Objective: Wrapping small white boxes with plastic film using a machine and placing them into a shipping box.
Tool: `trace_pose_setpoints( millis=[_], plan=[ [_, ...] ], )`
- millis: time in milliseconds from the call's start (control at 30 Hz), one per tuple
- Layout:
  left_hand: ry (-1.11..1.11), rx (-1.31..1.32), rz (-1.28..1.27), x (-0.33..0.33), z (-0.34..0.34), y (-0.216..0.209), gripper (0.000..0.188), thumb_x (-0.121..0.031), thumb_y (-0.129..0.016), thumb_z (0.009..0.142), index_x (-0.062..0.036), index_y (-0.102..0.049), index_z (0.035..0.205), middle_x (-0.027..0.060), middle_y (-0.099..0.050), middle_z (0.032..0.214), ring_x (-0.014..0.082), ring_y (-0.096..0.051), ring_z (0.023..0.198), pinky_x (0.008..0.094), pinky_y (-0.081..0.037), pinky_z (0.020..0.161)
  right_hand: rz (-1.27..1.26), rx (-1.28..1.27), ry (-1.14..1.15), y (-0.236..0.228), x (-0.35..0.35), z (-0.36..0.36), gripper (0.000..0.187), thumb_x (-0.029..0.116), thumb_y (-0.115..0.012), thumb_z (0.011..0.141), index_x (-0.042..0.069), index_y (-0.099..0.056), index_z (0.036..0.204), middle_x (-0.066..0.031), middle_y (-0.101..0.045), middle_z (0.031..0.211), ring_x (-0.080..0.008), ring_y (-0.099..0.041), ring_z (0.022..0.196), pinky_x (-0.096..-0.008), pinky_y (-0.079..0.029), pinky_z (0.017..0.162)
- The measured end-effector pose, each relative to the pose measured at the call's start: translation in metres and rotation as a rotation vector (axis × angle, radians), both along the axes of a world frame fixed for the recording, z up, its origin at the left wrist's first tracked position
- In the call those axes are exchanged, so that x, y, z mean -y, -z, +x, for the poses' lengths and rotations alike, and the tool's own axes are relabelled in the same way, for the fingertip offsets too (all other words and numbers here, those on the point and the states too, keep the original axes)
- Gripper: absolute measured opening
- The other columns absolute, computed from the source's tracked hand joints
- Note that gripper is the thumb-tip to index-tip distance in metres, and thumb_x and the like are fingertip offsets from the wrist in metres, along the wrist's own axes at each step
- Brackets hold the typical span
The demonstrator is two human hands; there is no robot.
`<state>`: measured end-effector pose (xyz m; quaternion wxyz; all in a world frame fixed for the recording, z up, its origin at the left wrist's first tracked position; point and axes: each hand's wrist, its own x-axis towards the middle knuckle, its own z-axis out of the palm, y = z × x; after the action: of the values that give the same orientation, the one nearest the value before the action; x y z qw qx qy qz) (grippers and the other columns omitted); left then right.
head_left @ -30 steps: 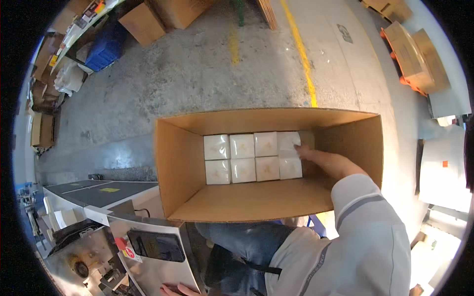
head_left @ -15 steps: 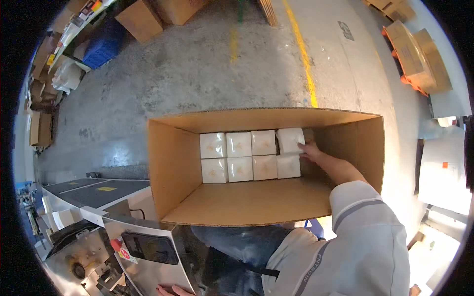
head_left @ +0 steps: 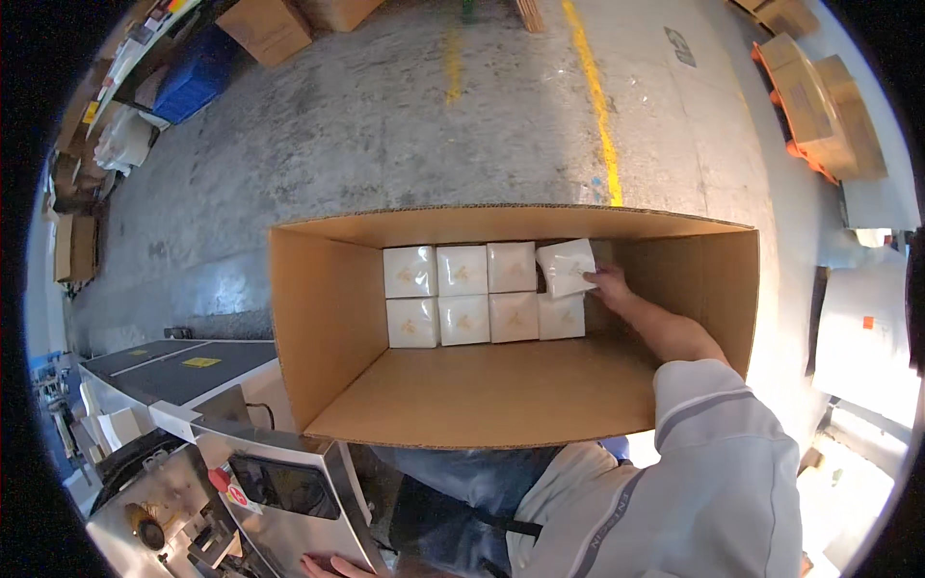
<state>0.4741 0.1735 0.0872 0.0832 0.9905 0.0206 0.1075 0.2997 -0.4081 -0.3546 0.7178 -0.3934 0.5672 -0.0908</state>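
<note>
Eight packs (head_left: pixel 463 271) lie in one carton (head_left: pixel 482 400), toward its left edge. Right hand (head_left: pixel 611 287) grips one; left hand (head_left: pixel 334 567) rests unclenched.

A square, glossy white packet (head_left: pixel 567 266) with a faint tan mark sits slightly askew, its right edge pinched in the right hand (head_left: pixel 611 286). Seven similar packets (head_left: pixel 462 270) lie left of that hand in two rows, inside the open brown carton (head_left: pixel 482 397) around it.

Eight packs (head_left: pixel 464 320) in two rows inside box (head_left: pixel 482 397), machine (head_left: pixel 275 533) at its near left.
</note>
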Motion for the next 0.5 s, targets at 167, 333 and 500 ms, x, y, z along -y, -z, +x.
trace_pose_setpoints(
  millis=[167,333,500],
  plan=[
    [-0.032,-0.029,0.029,0.003,-0.001,0.001,0.057,-0.037,-0.053,0.104,0.0080,-0.049,0.138,0.0327,-0.045,0.143,0.0475,-0.043,0.132,0.0533,-0.033,0.112,-0.130,-0.262,-0.136,0.065,0.004,-0.003,0.034,0.017,-0.073,0.090,0.007,-0.064,0.122,-0.0049,-0.068,0.106,-0.0195,-0.065,0.091,-0.0348,-0.053,0.073],
    [-0.010,-0.025,-0.005,0.003,0.001,0.001,0.056,-0.036,-0.052,0.104,0.0073,-0.049,0.138,0.0335,-0.044,0.144,0.0483,-0.041,0.133,0.0539,-0.032,0.113,-0.076,-0.075,-0.228,0.078,0.018,0.006,0.043,0.034,-0.074,0.091,0.010,-0.063,0.125,-0.0049,-0.067,0.111,-0.0191,-0.063,0.095,-0.0360,-0.052,0.076],
    [-0.073,-0.042,0.061,0.006,-0.004,-0.016,0.056,-0.037,-0.054,0.103,0.0053,-0.050,0.139,0.0342,-0.042,0.145,0.0497,-0.039,0.135,0.0549,-0.030,0.114,0.193,-0.184,-0.585,0.053,0.000,0.024,0.057,0.043,-0.077,0.087,0.006,-0.062,0.128,-0.0080,-0.065,0.123,-0.0224,-0.059,0.111,-0.0442,-0.049,0.090]
  ],
)
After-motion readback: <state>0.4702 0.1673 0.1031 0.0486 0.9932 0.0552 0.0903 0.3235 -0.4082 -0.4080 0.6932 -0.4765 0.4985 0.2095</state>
